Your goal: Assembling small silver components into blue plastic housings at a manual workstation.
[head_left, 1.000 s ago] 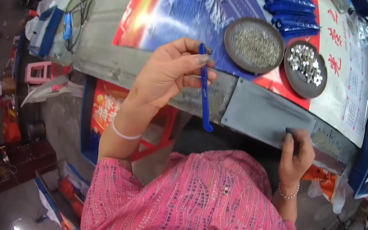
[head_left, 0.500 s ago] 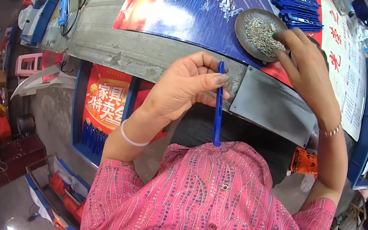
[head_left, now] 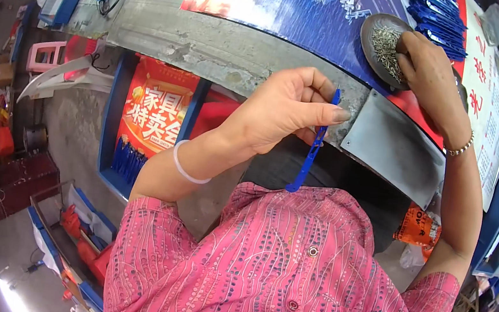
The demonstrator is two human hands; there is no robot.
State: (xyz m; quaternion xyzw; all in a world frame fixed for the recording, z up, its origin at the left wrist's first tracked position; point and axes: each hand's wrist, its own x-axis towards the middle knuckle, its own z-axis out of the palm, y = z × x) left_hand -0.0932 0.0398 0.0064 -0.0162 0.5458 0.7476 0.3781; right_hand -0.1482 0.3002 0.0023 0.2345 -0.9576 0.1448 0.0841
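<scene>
So the left hand (head_left: 299,105) is at about 1 o'clock, its thumb (head_left: 320,115) pressed in toward a bent index finger (head_left: 322,81) in a neat little pinch, other fingers tucked underneath. Left forearm (head_left: 219,145) slants up toward 2 o'clock. Right hand (head_left: 433,73) is reaching further out around 2 o'clock, back of it facing up, knuckles bent and fingers curving down; can't really make out the tips. Right forearm (head_left: 467,188) runs nearly straight toward 12, then the hand angles off to 11 past the wrist (head_left: 456,127).

A pink, dotted, buttoned shirt (head_left: 254,253) is worn with a pale left armband (head_left: 179,167) and beaded right bracelet (head_left: 461,149).
</scene>
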